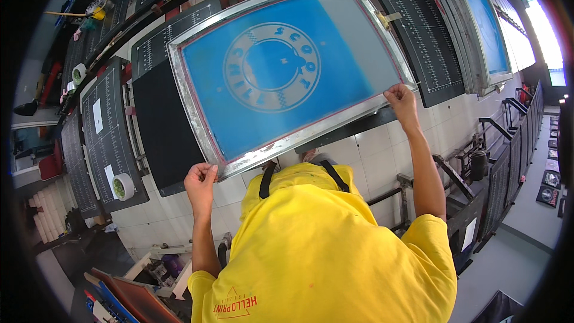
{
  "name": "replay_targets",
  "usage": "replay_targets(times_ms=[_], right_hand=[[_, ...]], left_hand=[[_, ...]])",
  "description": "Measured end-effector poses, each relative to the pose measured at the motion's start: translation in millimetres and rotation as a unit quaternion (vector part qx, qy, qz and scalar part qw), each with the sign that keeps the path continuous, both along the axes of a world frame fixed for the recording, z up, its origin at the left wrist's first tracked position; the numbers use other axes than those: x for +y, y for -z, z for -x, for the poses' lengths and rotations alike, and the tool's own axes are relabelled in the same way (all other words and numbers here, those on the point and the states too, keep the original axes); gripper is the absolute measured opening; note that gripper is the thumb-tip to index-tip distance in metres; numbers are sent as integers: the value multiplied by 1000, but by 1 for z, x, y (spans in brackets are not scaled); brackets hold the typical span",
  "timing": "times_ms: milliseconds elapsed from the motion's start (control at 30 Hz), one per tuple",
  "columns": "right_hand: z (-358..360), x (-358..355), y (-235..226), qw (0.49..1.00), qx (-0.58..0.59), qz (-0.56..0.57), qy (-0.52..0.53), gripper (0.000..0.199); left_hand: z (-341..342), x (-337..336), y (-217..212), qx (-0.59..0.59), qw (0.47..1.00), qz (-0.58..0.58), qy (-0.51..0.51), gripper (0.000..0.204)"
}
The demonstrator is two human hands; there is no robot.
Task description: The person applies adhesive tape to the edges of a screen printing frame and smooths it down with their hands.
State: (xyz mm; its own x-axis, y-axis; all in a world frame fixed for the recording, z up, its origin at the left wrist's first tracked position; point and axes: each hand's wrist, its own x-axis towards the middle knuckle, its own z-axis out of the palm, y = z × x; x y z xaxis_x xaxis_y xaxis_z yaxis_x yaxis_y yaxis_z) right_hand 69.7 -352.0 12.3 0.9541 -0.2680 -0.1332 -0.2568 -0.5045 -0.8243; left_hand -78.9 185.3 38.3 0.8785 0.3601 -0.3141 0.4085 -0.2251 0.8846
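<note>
Screen frame (281, 147): while it sits over the black boards (426, 36), both near corners deserve even support — how it seats underneath is hidden.
Left hand (200, 183): fingertips pinching the near-left corner; a light, steady hold should do.
Right hand (402, 105): thumb and fingers gripping the near-right corner; best matched to the left's height.
Blue mesh (275, 72): inside the frame — keep fingertips off it.

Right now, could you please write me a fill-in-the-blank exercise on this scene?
The screen-printing screen has a coating coloured ____.
The left hand grips the screen's near left corner, the right hand its near ____ corner.
The T-shirt is ____.
The tape roll lies to the ____ of the screen.

Missing words: blue; right; yellow; left.
</note>
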Motion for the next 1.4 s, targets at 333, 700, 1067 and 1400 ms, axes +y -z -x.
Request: replay_targets(times_ms=[333, 700, 1067, 1400], right_hand=[[1, -2, 9, 998, 13, -40, -56, 22], [-6, -7, 2, 991, 75, -108, -39, 14], [-8, -11, -1, 996, 71, -2, -56, 14], [-6, 1, -21, 996, 61, -38, -44, 13]], left_hand=[[7, -1, 0, 0, 1000, 21, 9, 28], [5, -7, 0, 29, 997, 74, -23, 17], [0, -13, 4, 50, 998, -28, 7, 21], [-2, -12, 4, 70, 997, -28, 15, 21]])
